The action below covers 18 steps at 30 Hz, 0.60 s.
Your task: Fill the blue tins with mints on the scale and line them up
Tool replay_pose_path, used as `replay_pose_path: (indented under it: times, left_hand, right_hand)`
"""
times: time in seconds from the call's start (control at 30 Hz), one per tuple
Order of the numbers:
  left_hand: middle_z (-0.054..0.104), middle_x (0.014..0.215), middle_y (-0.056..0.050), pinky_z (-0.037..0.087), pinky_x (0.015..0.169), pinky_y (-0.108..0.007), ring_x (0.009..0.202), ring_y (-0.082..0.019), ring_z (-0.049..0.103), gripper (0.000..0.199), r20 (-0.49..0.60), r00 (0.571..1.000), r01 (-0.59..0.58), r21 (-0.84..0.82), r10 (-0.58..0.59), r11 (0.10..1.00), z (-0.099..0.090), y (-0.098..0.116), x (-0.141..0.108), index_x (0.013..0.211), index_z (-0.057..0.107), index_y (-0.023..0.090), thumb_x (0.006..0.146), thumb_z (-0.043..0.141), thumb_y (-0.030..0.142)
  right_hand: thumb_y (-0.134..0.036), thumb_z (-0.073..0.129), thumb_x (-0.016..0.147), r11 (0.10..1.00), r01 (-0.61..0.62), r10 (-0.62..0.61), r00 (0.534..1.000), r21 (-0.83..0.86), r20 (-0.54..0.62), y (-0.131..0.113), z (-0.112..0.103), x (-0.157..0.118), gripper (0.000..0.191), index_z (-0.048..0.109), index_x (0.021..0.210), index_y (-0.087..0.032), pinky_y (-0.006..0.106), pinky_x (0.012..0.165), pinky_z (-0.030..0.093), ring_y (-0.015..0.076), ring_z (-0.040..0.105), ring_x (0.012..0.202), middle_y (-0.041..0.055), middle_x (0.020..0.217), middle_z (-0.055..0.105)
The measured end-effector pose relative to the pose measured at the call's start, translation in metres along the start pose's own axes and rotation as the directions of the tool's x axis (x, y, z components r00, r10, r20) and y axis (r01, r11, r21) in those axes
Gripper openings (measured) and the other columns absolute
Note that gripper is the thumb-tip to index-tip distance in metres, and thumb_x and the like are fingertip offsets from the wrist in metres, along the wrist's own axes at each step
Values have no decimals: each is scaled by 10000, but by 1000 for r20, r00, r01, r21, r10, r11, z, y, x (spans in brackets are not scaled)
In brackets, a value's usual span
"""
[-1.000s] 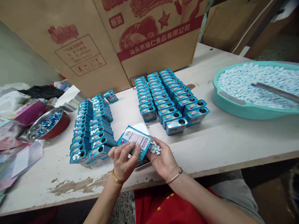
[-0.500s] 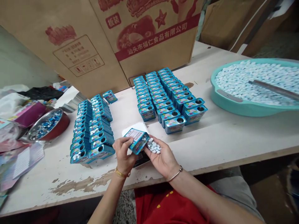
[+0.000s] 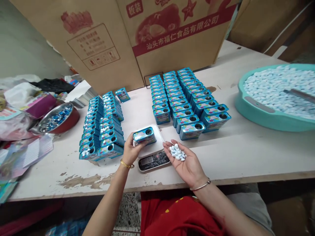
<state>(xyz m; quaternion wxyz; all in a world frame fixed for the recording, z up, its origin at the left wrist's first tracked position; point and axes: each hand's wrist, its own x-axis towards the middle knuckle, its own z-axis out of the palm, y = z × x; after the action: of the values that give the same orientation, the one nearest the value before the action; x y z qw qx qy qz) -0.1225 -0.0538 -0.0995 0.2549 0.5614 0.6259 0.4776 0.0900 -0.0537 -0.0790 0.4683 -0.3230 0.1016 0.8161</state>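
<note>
My left hand (image 3: 133, 150) has turned the tin (image 3: 144, 135) upright, pinching its left end over the white plate (image 3: 159, 139); I can't tell if it's resting there. Pouring looks paused, with candies (image 3: 177, 152) loose in my cupped, open right hand (image 3: 191, 168). Tin rows (image 3: 112, 141) hem my left; bare table (image 3: 236, 150) opens rightward, its front edge near my wrists.

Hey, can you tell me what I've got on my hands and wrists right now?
Both hands are bare, with no gloves. The left hand has a gold-coloured bracelet at its wrist. The right hand has a thin silver-coloured bangle with a small dark bead-like part. No sleeves show on the forearms.
</note>
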Motion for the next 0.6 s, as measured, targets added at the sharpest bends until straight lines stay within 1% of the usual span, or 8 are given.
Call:
replay_pose_path:
  times: [0.1, 0.17, 0.23, 0.3, 0.33, 0.4, 0.47, 0.6]
  left_hand:
    - [608, 1101, -80, 443, 872, -326, 1021, -217, 565, 498, 6, 998, -67, 35, 67, 997, -13, 2, -3, 1128, 556, 180, 724, 673, 445]
    - [586, 1139, -96, 428, 875, -339, 1056, -224, 544, 474, -85, 985, -141, 105, 150, 984, -21, 9, -11, 1164, 539, 184, 792, 581, 475]
    - [594, 1050, -86, 440, 811, -329, 964, -200, 556, 384, -225, 941, -205, 213, 252, 955, -23, 20, -26, 1125, 554, 184, 837, 527, 437]
    - [590, 924, -54, 451, 714, -289, 814, -155, 550, 278, -251, 914, -244, 282, 317, 928, -15, 34, -46, 1083, 562, 193, 847, 540, 337]
    - [584, 888, -42, 452, 670, -267, 761, -137, 539, 250, -189, 925, -270, 280, 329, 921, -7, 42, -57, 1081, 556, 199, 846, 547, 283]
    - [592, 923, -51, 470, 647, -244, 762, -130, 547, 298, 76, 951, -309, 222, 300, 925, 15, 57, -80, 1146, 519, 210, 849, 538, 210]
    - [576, 1046, -98, 500, 723, -274, 902, -169, 556, 365, 336, 906, -337, 207, 257, 918, 39, 67, -98, 1212, 482, 198, 850, 531, 206]
    - [554, 1013, -109, 514, 775, -319, 908, -185, 549, 244, 434, 887, -304, 300, 154, 904, 73, 73, -113, 1106, 545, 175, 878, 464, 204]
  right_hand:
    - [-102, 520, 816, 1000, 1, -1, 1000, -10, -31, -3, -11, -2, 154, 636, 915, -79, 336, 854, 552, 237, 653, 1006, 158, 929, 714]
    - [-96, 505, 822, 1000, -2, 1, 998, -16, -57, -4, -17, -6, 170, 636, 928, -72, 338, 859, 550, 245, 644, 1025, 169, 951, 710]
    - [-97, 493, 828, 1000, -17, 15, 997, -24, -78, -3, -23, -11, 188, 636, 948, -79, 345, 863, 550, 245, 633, 1046, 163, 974, 709]
    - [-104, 496, 829, 998, -52, 49, 995, -34, -90, 0, -29, -16, 194, 639, 959, -90, 351, 867, 548, 242, 627, 1059, 153, 990, 709]
    - [-110, 503, 829, 996, -74, 70, 993, -40, -91, 2, -31, -19, 190, 641, 958, -94, 353, 867, 548, 241, 627, 1058, 150, 994, 709]
    - [-129, 517, 832, 990, -127, 122, 989, -60, -85, 7, -36, -23, 182, 645, 959, -104, 354, 854, 552, 231, 638, 1039, 140, 990, 713]
    - [-146, 522, 838, 981, -179, 174, 982, -73, -79, 11, -41, -25, 181, 648, 965, -119, 344, 842, 554, 209, 652, 1010, 113, 966, 722]
    - [-140, 544, 821, 974, -217, 213, 975, -66, -64, 12, -49, -24, 148, 662, 909, -132, 326, 869, 533, 182, 660, 987, 77, 916, 732]
